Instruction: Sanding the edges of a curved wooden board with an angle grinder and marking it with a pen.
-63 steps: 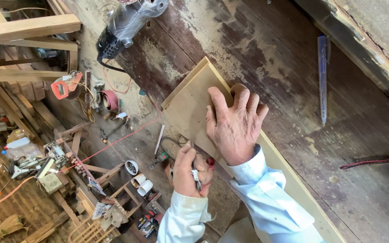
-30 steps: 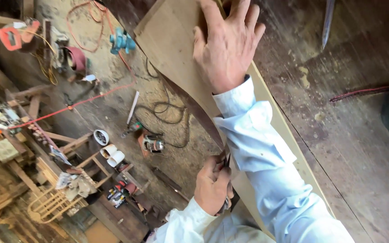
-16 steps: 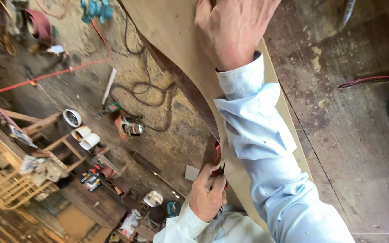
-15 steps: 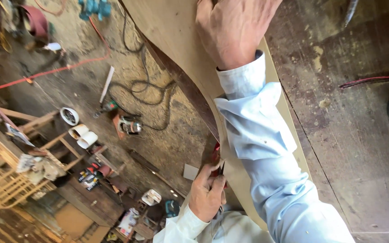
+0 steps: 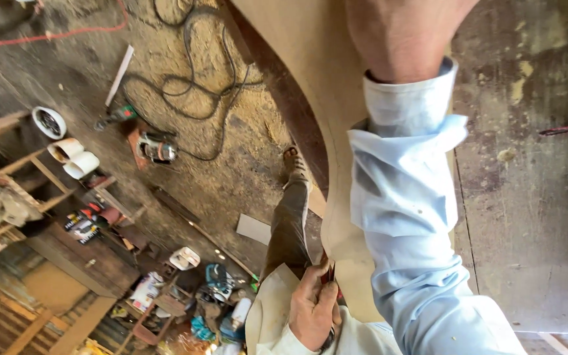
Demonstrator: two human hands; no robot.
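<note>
the left hand (image 5: pixel 313 309) is clenched around a slim red-and-dark marking tool (image 5: pixel 329 275), probably a pencil, whose tip touches the curved near edge of a thin pale board (image 5: pixel 310 79); the right hand (image 5: pixel 405 33) lies on the far part of that board, though the top of the frame cuts off its fingers, so i cannot tell whether it presses flat or curls over the panel. the board lies along the left edge of a worn, stained workbench (image 5: pixel 527 217), its arched cut-out overhanging the floor. to do this well, i judge the right hand should bear down firmly so the sheet cannot slide, while the left keeps the tip snug against the curve and moves steadily. below, on the left, the sawdust floor (image 5: pixel 231 131) carries a looped black cable (image 5: pixel 192 85), a small power tool (image 5: pixel 156 148), white cups (image 5: pixel 73 158) on a wooden frame and mixed clutter nearer the person's trouser leg (image 5: pixel 287 223).
</note>
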